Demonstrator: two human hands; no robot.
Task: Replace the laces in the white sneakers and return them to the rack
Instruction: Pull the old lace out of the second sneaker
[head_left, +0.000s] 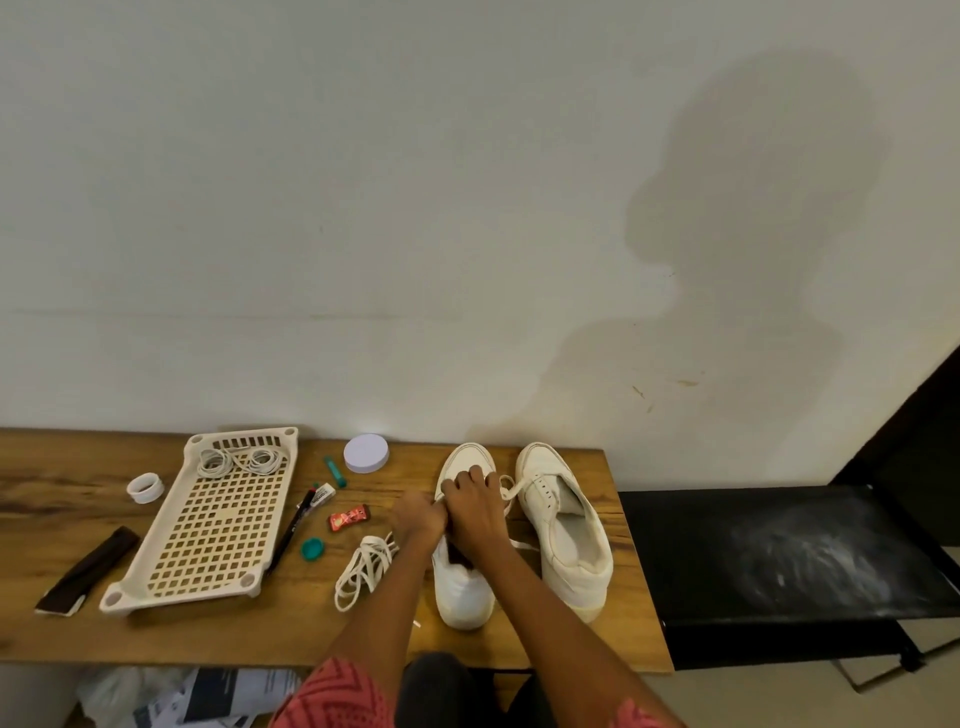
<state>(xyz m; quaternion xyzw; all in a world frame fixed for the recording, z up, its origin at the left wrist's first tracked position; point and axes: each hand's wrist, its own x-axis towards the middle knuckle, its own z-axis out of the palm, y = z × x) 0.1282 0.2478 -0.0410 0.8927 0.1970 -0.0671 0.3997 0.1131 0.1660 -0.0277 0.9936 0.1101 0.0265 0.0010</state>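
Both hands (452, 506) gripping left sneaker (462, 592), loose lace (363, 569) beside, rack (156, 582) and marker (291, 530) left

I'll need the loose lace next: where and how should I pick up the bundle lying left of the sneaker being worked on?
Pinch the loose lace bundle at its near end, where the loops bunch together, coming straight down from above. It lies flat on the table with bare wood around that end, while its far end runs close under the left hand.
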